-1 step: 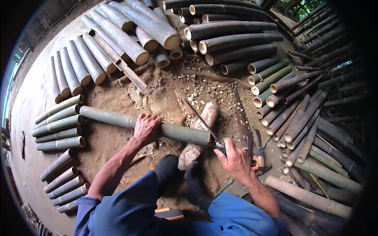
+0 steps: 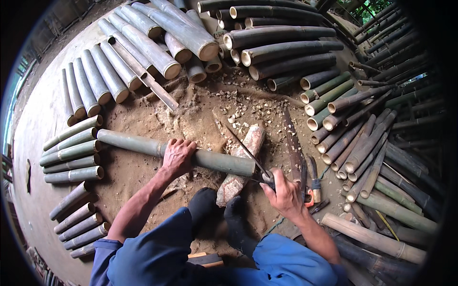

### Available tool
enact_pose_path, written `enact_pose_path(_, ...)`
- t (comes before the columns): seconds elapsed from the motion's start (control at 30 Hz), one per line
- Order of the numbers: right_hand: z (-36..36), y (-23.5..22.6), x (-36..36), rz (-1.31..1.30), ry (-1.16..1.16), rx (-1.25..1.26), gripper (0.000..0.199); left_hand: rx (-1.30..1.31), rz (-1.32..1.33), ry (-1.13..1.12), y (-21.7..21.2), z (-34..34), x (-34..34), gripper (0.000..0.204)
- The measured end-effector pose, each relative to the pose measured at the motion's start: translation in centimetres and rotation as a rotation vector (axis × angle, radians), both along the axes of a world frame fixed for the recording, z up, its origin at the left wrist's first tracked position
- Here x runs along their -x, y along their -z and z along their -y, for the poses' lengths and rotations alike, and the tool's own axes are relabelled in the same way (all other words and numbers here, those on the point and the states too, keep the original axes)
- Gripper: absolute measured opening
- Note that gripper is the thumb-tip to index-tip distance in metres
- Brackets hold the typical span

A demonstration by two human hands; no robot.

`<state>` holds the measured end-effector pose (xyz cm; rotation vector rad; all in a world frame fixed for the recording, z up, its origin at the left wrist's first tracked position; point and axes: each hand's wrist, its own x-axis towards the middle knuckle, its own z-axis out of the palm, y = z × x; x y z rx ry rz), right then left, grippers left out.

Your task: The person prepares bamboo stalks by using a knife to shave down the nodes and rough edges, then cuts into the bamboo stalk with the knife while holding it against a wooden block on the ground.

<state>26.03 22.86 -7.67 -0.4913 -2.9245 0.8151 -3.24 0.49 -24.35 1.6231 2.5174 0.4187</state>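
While your left hand (image 2: 178,156) clasps the green bamboo pole (image 2: 222,161) from above, its right end lies over a rough block (image 2: 231,188) near your feet (image 2: 202,205). Your right hand (image 2: 286,195) wraps the handle of a long-bladed tool (image 2: 248,152), slanting just beside that end; contact is unclear.

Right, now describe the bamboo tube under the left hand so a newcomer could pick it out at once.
Find the bare earth floor between the bamboo stacks. In its middle, one long grey-green tube slants down rightward, crossing over a pale, rough block. It alone has the left hand gripping it; the neighbouring tubes lie in rows or piles.
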Motion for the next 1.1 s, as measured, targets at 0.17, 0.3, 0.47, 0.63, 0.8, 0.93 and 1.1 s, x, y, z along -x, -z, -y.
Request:
enact_pose_path(0.17,-2.9,5.3,-2.6,0.512,0.06,-0.156,0.029,-0.081,-0.054,-0.008,0.8,0.3,-1.2,0.046)
enact_pose_path(0.3,-0.6,-0.3,-0.1,0.284,0.067,-0.012,0.032,-0.156,-0.089,-0.021,0.7,0.7,-1.1,0.045)
enact_pose_path(0.47,-1.4,3.1,-1.8,0.071,-0.008,-0.034,0.033,-0.185,-0.181,-0.047,2.4,1.1,-1.8,0.055)
enact_pose_path(0.63,-0.1,0.7,-0.2,0.398,0.047,-0.07,0.033,-0.162,-0.187,-0.067,2.6,1.5,-2.1,0.049)
enact_pose_path(0.8,0.5,0.2,-0.2,-0.122,-0.027,0.019,0.031,-0.163,-0.177,-0.067,2.1,1.4,-2.2,0.052)
enact_pose_path(0.93,-3.1,4.5,-2.4,0.477,0.061,-0.155,0.032,-0.077,-0.123,-0.031,0.6,0.4,-1.9,0.063)
enact_pose_path(1.1,-1.0,0.0,-0.3,0.328,0.084,-0.061,0.032,0.141,0.026,0.07,-2.2,-0.3,0.1,0.07)
